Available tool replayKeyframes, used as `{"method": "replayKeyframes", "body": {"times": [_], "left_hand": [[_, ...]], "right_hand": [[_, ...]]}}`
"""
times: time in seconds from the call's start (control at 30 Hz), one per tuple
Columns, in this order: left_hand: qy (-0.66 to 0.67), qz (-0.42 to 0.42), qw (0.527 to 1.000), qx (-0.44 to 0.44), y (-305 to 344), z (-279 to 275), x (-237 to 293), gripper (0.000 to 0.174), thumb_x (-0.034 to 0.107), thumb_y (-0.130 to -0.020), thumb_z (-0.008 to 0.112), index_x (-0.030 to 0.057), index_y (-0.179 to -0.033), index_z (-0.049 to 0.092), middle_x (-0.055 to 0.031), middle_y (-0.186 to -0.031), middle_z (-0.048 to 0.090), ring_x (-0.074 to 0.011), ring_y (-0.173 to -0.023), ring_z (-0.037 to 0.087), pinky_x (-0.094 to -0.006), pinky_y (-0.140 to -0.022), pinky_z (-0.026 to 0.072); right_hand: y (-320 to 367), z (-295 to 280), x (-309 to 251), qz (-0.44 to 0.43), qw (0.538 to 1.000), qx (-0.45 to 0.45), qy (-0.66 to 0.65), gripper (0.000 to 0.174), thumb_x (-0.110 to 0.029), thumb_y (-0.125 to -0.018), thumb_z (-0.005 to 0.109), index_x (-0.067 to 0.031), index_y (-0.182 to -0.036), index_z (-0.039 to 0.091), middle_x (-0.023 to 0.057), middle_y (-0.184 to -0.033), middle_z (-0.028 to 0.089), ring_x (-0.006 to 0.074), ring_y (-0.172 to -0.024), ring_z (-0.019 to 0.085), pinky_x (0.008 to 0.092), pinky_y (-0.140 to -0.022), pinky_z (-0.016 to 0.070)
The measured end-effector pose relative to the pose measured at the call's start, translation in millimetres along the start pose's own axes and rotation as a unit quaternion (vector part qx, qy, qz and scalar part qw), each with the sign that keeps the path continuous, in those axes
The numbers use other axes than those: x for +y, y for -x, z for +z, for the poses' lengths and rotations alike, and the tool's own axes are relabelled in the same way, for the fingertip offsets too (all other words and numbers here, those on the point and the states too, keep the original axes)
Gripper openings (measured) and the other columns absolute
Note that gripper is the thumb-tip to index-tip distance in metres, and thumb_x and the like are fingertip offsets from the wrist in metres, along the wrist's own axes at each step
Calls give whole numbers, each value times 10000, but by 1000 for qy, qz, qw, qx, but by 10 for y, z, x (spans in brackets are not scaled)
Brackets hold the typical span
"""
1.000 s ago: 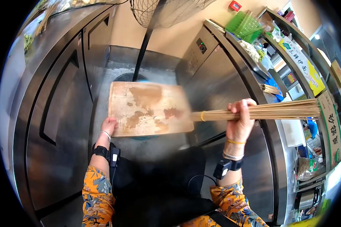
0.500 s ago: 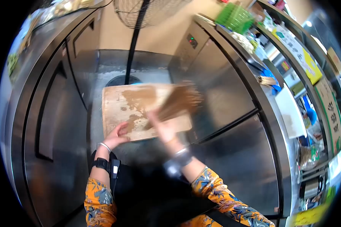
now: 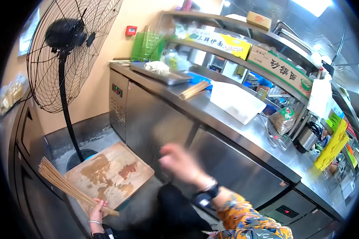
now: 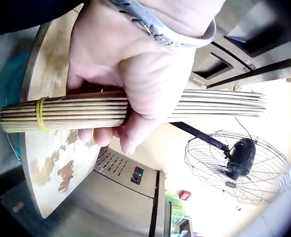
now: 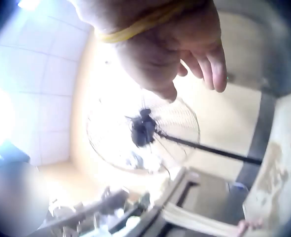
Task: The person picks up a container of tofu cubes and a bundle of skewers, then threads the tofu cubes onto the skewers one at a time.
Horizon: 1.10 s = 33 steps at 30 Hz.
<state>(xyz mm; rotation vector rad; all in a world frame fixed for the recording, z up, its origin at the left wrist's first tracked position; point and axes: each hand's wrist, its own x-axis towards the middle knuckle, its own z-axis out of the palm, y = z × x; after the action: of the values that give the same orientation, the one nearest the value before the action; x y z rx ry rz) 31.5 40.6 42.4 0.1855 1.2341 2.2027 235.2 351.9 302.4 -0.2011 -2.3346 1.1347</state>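
My left hand [image 3: 96,210] grips a bundle of thin bamboo skewers [image 3: 66,185] close to one end, over the near left edge of a wooden board [image 3: 141,169]. In the left wrist view, a yellow rubber band [image 4: 41,113] circles the bundle near its short end, with thumb and fingers wrapped round the sticks. Dark wet patches [image 3: 127,170] mark the board. Blurred in the head view, my right hand [image 3: 181,162] hangs in the air to the right of the board. The right wrist view has its fingers [image 5: 218,69] loosely bent with nothing in them.
A black standing fan [image 3: 64,79] rises behind the board. Along the right runs a steel counter [image 3: 243,135] holding a white tub [image 3: 233,101], another stick bundle [image 3: 195,89] and a metal tray [image 3: 179,77]. Steel cabinets [image 3: 28,171] line the left side.
The skewer bundle has passed from my right hand to my left, which earlier held the board's edge. My right hand has moved off, empty. The head view has swung right toward the counter.
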Motion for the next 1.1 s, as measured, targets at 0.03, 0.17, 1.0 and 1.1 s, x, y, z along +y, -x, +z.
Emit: {"method": "replayKeyframes", "body": {"times": [0.03, 0.17, 1.0, 1.1], "left_hand": [[18, 22, 1000, 12, -31, 39, 15, 147, 46, -817, 611, 77, -901, 495, -73, -765, 581, -186, -744, 610, -330, -745, 534], [-10, -1, 1000, 18, 91, 91, 128, 136, 61, -835, 597, 76, -900, 479, -68, -718, 549, -200, -711, 587, -361, -786, 516], [-11, -3, 990, 137, 181, -238, 101, 85, 104, -845, 564, 44, -878, 512, -56, -637, 554, -160, -587, 562, -260, -526, 490], [-20, -2, 991, 129, 162, -278, 88, 120, 124, -821, 594, 48, -782, 510, -66, -632, 549, -156, -554, 548, -254, -507, 457]], "right_hand": [[-3, -462, -176, 70, 994, 87, -5, 331, -119, -906, 526, -38, -1213, 433, 83, -1041, 549, 159, -851, 613, 302, -759, 512], [-68, -2176, -84, -111, 849, 501, 127, 187, -159, -871, 604, -35, -992, 535, 49, -803, 537, 116, -601, 531, 239, -500, 450], [549, -3043, -465, -14, 903, 350, -248, 223, 19, -721, 548, 9, -944, 556, 72, -896, 600, 166, -769, 604, 277, -686, 507], [592, -2718, -855, -6, 927, 279, -250, 287, -3, -742, 527, 34, -1027, 545, 95, -942, 611, 180, -834, 612, 293, -771, 508]]}}
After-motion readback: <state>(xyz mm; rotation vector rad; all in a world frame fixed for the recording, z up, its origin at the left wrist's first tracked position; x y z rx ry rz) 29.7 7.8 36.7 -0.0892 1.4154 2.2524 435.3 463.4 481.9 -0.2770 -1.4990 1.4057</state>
